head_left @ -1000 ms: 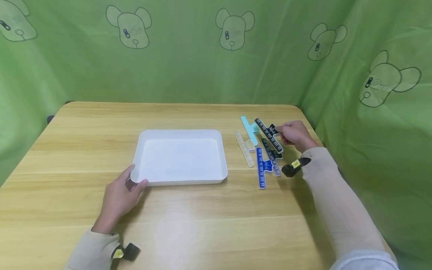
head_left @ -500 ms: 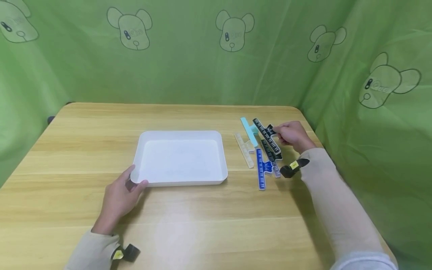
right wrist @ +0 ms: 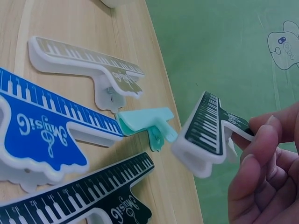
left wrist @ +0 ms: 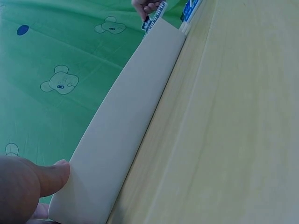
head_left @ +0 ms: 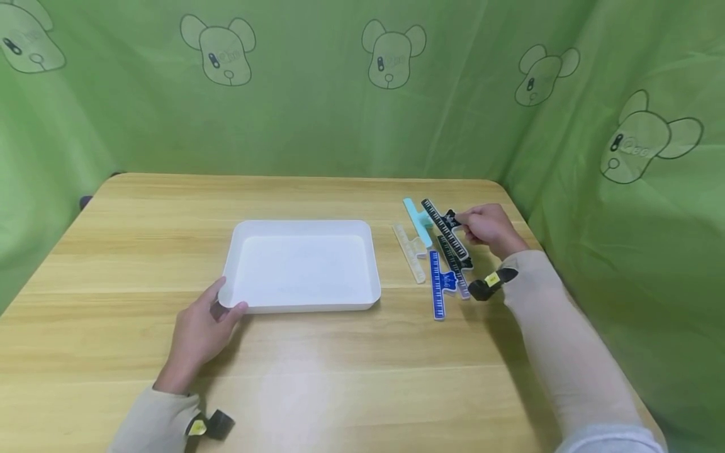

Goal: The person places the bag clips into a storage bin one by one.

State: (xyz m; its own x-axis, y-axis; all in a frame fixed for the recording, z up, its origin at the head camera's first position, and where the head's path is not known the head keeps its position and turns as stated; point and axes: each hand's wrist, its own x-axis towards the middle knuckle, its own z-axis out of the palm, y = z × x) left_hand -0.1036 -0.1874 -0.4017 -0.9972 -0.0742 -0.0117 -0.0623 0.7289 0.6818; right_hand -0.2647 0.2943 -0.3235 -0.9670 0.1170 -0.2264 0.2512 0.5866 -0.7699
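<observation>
My left hand (head_left: 198, 336) holds the near left corner of a white rectangular tray (head_left: 308, 309), thumb on the front wall and fingers at the left side. In the left wrist view the thumb (left wrist: 55, 178) presses the tray's outer wall (left wrist: 117, 121). My right hand (head_left: 489, 228) pinches the handle of a black sheet music clip (head_left: 444, 228) printed with piano keys. The right wrist view has this clip (right wrist: 205, 128) raised above the table, thumb and index finger on its handle. Beneath and beside it lie a second black clip (head_left: 449, 253), a blue clip (head_left: 437, 286), a cream clip (head_left: 409, 253) and a mint clip (head_left: 418, 222).
The tray stands mid-table, left of the clips. A light wooden table (head_left: 340, 390) carries everything. Green curtain (head_left: 311, 126) with bear-head drawings hangs behind and along both sides, close to the table's right edge.
My right hand has shifted slightly left with the black sheet music clip. The left hand keeps its hold on the tray, and the other clips lie as before.
</observation>
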